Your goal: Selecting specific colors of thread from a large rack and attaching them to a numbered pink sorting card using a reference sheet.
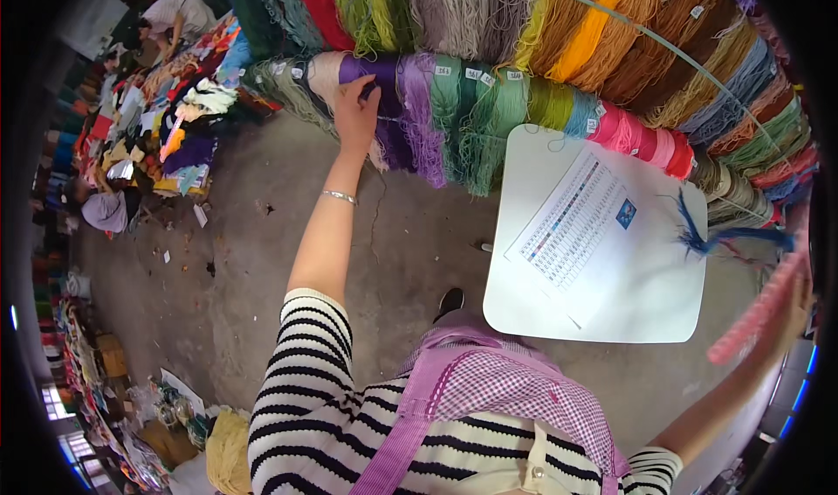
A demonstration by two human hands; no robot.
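At eleven o'clock the left hand (354, 120) reaches up, fingers bent against dark purple yarn (393, 141) in the hanging row; whether they pinch a strand I cannot tell. Lilac yarn (419, 102) hangs just beside it, at one o'clock from the hand, with green yarn (480, 133) beyond. Near three o'clock a white bench (646, 312) with rounded corners carries printed paper (572, 224); blue yarn (742, 235) lies across its right side. Past it, the right hand (793, 307) is blurred at the rim, by a pink strip (742, 329); its grip is unclear. The concrete floor (279, 259) is stained and scuffed. At ten o'clock a person (179, 15) bends over a colourful heap (188, 111); a yellow bundle (227, 451) sits at seven.
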